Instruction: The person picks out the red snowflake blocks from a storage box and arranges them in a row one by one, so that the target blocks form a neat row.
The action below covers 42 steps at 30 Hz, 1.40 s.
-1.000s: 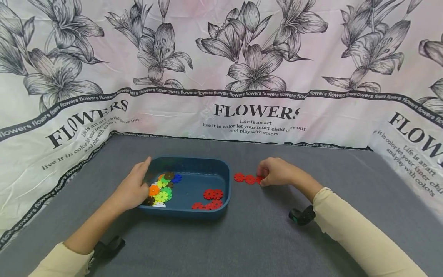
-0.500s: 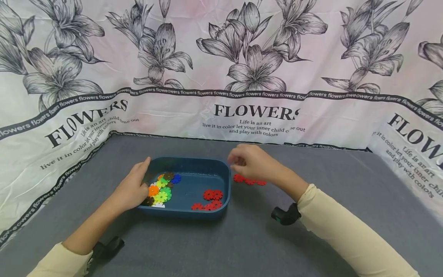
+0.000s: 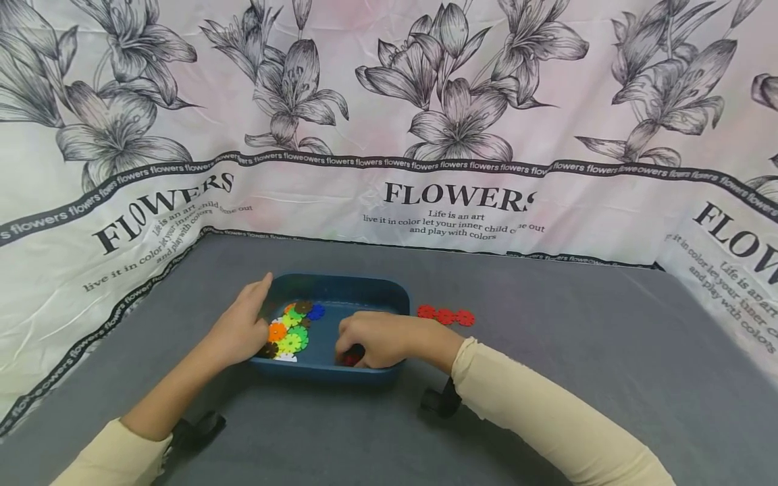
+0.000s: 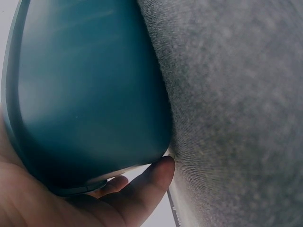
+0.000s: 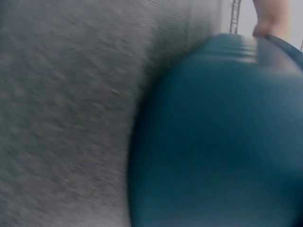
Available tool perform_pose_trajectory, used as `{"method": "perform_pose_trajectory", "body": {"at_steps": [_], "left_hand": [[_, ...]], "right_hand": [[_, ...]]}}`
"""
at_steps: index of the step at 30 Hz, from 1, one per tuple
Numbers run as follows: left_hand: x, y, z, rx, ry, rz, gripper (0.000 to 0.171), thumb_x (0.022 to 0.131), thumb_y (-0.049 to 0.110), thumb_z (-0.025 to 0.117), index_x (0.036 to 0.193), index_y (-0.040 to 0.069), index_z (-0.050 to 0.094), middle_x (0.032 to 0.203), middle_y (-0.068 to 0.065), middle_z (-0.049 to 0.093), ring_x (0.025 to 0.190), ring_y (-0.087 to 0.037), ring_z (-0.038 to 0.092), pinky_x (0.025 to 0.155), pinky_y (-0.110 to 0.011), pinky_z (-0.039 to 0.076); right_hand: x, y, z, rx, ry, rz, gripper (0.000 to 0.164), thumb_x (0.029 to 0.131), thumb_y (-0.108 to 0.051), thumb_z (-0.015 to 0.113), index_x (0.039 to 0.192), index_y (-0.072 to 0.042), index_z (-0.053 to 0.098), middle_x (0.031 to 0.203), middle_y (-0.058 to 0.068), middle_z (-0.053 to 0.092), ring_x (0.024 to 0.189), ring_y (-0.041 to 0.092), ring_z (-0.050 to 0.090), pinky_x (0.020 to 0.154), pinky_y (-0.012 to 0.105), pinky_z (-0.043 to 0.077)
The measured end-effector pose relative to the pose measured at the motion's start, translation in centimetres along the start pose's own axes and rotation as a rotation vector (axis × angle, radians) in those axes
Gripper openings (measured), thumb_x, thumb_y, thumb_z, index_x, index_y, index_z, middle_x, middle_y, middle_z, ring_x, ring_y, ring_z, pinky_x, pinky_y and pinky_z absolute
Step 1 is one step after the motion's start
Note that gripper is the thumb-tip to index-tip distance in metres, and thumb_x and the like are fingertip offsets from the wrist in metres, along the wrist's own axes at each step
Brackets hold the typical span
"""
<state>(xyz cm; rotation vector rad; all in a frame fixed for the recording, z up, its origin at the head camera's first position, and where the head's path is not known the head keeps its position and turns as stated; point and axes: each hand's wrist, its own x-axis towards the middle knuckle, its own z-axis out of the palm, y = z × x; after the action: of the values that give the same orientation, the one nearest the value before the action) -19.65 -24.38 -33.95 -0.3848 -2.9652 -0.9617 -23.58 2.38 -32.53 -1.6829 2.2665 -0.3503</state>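
My left hand [image 3: 242,329] grips the left end of a dark blue plastic box [image 3: 340,372]; in the left wrist view its fingers [image 4: 147,189] lie round the box's end wall. My right hand [image 3: 377,339] reaches inside the box at its right side, fingers bent downward over red snowflake discs [image 3: 351,358]. Its fingertips are hidden, so whether they pinch a disc does not show. At the box's left end lies a heap of yellow, green, orange, brown, blue and white snowflake discs [image 3: 293,339]. The right wrist view shows mostly the outer box wall [image 5: 222,132].
Three red snowflake discs [image 3: 446,316] lie in a row on the grey cloth, just right of the box. The grey tabletop [image 3: 547,324] extends in front and to the right. Behind it hangs a white curtain [image 3: 328,196] printed with flowers.
My right hand has moved left from the row of red discs, over the box's rim and down into the box. My left hand stays on the box's left end. The head view shifted slightly.
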Motion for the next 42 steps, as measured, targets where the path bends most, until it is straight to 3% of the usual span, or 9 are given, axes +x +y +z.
{"method": "perform_pose_trajectory", "body": {"at_steps": [4,7,12,15,20,29,34,39,42], "left_hand": [[0.1,0.0,0.0,-0.001,0.001,-0.005,0.080,0.085,-0.009,0.039,0.158,-0.005,0.006,0.157,-0.034,0.013,0.140,-0.055,0.021,0.085,-0.055,0.036],[0.1,-0.1,-0.1,0.001,0.002,-0.009,0.080,0.086,-0.009,0.039,0.158,-0.005,0.005,0.157,-0.034,0.013,0.140,-0.054,0.021,0.085,-0.055,0.036],[0.1,-0.2,0.0,0.004,-0.001,-0.007,0.080,0.086,-0.008,0.040,0.158,-0.005,0.006,0.157,-0.034,0.013,0.140,-0.054,0.022,0.083,-0.054,0.036],[0.1,-0.3,0.1,0.003,-0.001,-0.007,0.080,0.086,-0.008,0.040,0.158,-0.005,0.005,0.157,-0.034,0.013,0.140,-0.054,0.022,0.084,-0.055,0.037],[0.0,-0.4,0.2,-0.011,-0.002,-0.001,0.080,0.086,-0.008,0.040,0.158,-0.005,0.005,0.157,-0.035,0.014,0.140,-0.054,0.021,0.086,-0.056,0.036],[-0.1,-0.3,0.3,-0.015,-0.001,0.002,0.080,0.086,-0.009,0.041,0.158,-0.006,0.006,0.156,-0.035,0.014,0.139,-0.054,0.023,0.085,-0.055,0.036],[0.0,0.0,0.3,-0.021,-0.001,0.006,0.080,0.086,-0.009,0.040,0.158,-0.006,0.007,0.156,-0.035,0.014,0.139,-0.054,0.023,0.085,-0.055,0.036],[0.1,-0.2,0.3,-0.020,0.007,0.018,0.080,0.085,-0.009,0.040,0.158,-0.007,0.007,0.156,-0.035,0.015,0.139,-0.054,0.023,0.084,-0.054,0.036],[0.1,-0.3,0.3,-0.016,0.007,0.017,0.080,0.085,-0.009,0.040,0.158,-0.006,0.007,0.156,-0.035,0.015,0.139,-0.054,0.023,0.084,-0.055,0.036]], "right_hand": [[-0.1,-0.2,-0.2,-0.018,-0.043,0.070,0.028,0.088,0.008,0.067,0.073,-0.016,0.065,0.074,-0.004,0.049,0.071,0.010,0.041,0.060,0.020,0.033],[-0.2,-0.6,-0.6,-0.046,-0.083,0.156,0.035,0.088,0.010,0.064,0.065,-0.016,0.055,0.065,-0.004,0.040,0.064,0.010,0.034,0.056,0.022,0.030],[-0.3,-1.0,-0.8,-0.083,-0.120,0.278,0.032,0.088,0.008,0.066,0.067,-0.016,0.058,0.064,-0.006,0.045,0.060,0.010,0.039,0.055,0.022,0.035],[-0.4,-1.1,-0.8,-0.123,-0.112,0.319,0.026,0.087,0.005,0.069,0.074,-0.017,0.063,0.069,-0.008,0.054,0.064,0.010,0.048,0.058,0.022,0.043],[-0.7,-1.2,-0.8,-0.162,-0.085,0.365,0.018,0.086,0.003,0.070,0.084,-0.014,0.066,0.073,-0.006,0.056,0.066,0.012,0.050,0.060,0.024,0.045],[-0.9,-0.9,-0.7,-0.149,-0.072,0.388,0.021,0.085,0.007,0.067,0.090,-0.013,0.069,0.077,-0.005,0.058,0.068,0.013,0.051,0.061,0.024,0.047],[-1.2,-0.8,-0.8,-0.158,-0.053,0.338,0.022,0.085,0.007,0.066,0.088,-0.015,0.071,0.075,-0.008,0.058,0.066,0.012,0.050,0.059,0.024,0.045],[-2.2,-0.6,-1.9,-0.060,0.014,0.266,0.027,0.086,0.009,0.062,0.094,-0.013,0.076,0.084,-0.006,0.068,0.072,0.009,0.057,0.063,0.025,0.049],[-2.6,-0.4,-2.5,-0.019,0.065,0.251,0.020,0.087,0.004,0.068,0.093,-0.012,0.078,0.087,-0.004,0.071,0.078,0.008,0.061,0.068,0.026,0.051]]}}
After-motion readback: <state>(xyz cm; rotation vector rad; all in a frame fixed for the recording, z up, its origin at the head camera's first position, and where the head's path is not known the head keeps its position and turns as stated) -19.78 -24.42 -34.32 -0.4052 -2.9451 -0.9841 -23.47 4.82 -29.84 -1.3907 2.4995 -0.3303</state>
